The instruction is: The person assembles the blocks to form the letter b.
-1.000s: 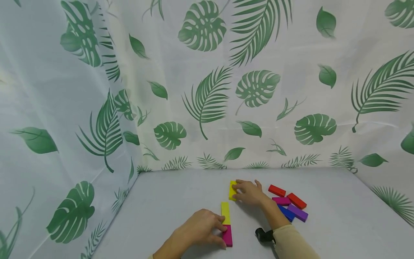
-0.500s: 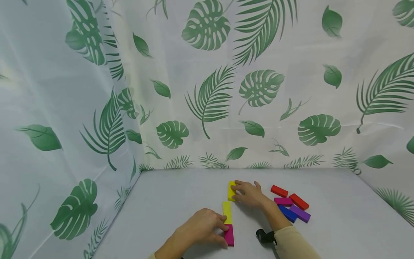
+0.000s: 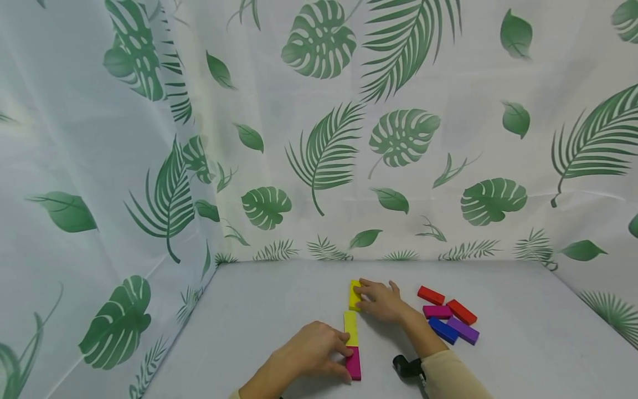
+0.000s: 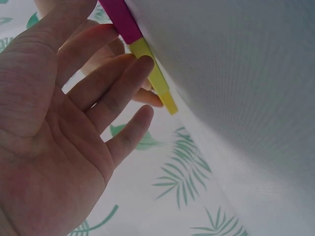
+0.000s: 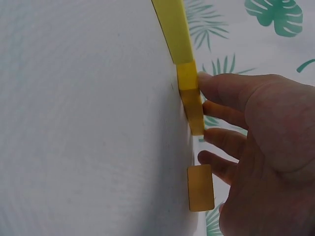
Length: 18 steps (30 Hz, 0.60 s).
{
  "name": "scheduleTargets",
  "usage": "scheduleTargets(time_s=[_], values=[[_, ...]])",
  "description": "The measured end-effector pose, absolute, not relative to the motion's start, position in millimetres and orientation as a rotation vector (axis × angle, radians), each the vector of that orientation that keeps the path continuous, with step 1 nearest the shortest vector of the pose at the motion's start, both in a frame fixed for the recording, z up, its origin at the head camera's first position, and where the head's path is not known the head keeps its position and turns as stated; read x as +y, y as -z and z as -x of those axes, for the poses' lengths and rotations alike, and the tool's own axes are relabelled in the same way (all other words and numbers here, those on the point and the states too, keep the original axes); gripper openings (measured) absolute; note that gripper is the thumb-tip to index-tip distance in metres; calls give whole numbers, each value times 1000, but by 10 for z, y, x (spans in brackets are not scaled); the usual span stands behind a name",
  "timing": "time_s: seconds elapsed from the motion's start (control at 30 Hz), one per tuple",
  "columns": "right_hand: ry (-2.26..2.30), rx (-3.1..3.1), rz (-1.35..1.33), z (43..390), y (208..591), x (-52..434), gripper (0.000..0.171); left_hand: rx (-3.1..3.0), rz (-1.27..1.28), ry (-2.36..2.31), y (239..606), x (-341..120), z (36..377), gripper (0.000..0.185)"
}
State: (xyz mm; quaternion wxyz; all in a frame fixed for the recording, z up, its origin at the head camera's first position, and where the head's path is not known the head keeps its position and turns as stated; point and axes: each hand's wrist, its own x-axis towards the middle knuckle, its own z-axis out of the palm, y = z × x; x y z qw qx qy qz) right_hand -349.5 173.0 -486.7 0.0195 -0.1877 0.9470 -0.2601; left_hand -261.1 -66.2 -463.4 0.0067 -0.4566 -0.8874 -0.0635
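My left hand (image 3: 319, 349) rests with straight fingers (image 4: 115, 86) against a yellow block (image 3: 350, 327) and a magenta block (image 3: 353, 363) that lie end to end on the white table (image 3: 269, 310). My right hand (image 3: 381, 300) lies just beyond them. Its fingertips (image 5: 209, 83) touch the side of a second yellow block (image 3: 354, 295), nearly in line with the first. In the right wrist view a short yellowish block (image 5: 201, 188) lies in the hand's shadow, apart from the yellow row (image 5: 191, 101). Neither hand grips anything.
Right of my right arm lies a loose group of blocks: two red (image 3: 431, 295) (image 3: 461, 311), one magenta (image 3: 437, 311), one blue (image 3: 442, 330) and one purple (image 3: 463, 330). A leaf-printed curtain (image 3: 319, 138) closes the table's back and left side.
My right hand has slid the far yellow block a little to the left, closer in line with the near yellow block. My left hand has stayed on its two blocks.
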Motion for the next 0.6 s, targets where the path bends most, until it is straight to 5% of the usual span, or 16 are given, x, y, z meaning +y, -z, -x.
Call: scheduleTargets(time_s=[0.6], values=[[829,2911,625,3517,4934,1713,47,-2759,1420,188,4623,-663,2593,45]])
